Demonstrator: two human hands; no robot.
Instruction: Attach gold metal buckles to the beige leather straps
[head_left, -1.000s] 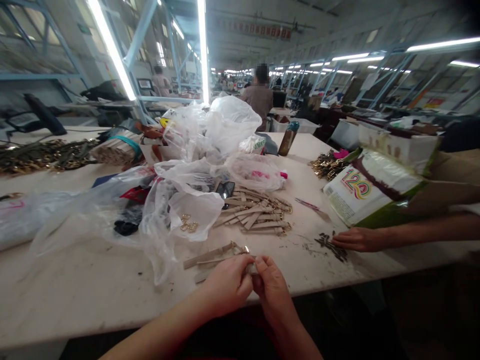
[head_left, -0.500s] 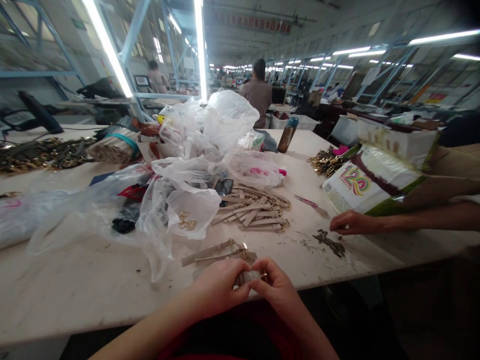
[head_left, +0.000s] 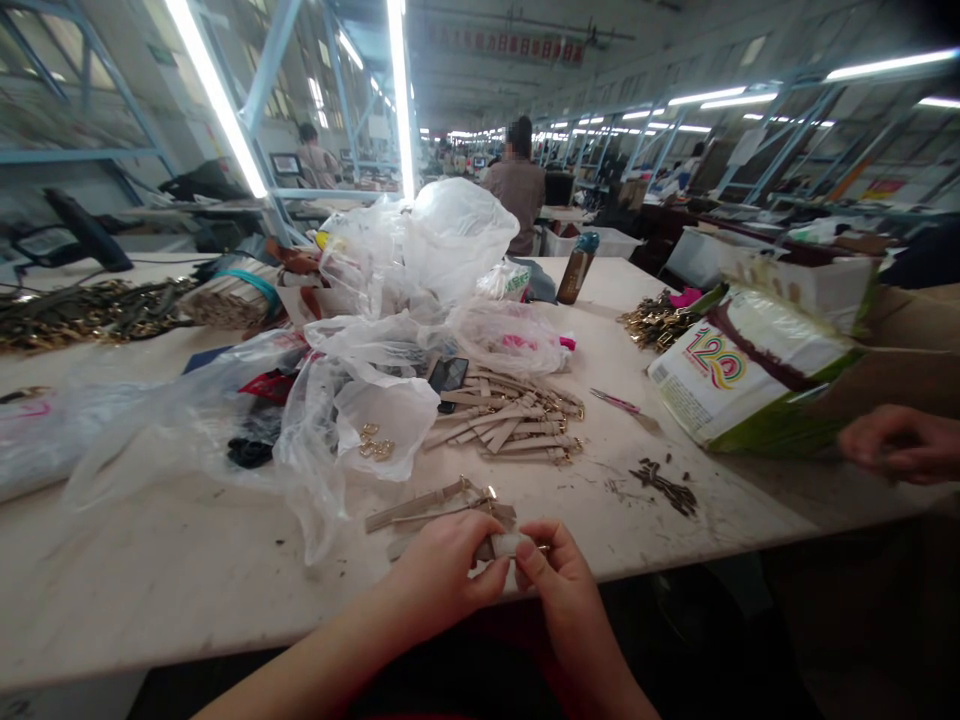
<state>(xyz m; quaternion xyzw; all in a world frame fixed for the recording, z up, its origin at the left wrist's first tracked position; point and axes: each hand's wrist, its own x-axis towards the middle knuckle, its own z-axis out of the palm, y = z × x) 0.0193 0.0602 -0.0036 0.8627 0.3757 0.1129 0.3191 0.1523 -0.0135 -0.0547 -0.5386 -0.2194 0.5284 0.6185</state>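
While your two hands meet near the table [head_left: 187,590] edge, the thumb and fingers of the left hand [head_left: 450,568] and of the right hand [head_left: 561,572] pinch one pale strap [head_left: 508,545] between them — a glint of gold metal shows by the right fingertips. Taking your hands as the dial's centre, a few loose straps [head_left: 420,508] lie just beside them at eleven o'clock, a strap pile [head_left: 517,425] at twelve, gold buckles [head_left: 375,442] on white paper between ten and eleven, and dark strips [head_left: 667,487] between two and three. The step in hand looks like working the strap's metal end; how it is threaded is hidden by your fingers. The next move probably calls for a steady left pinch — and small, careful work from the right thumb.
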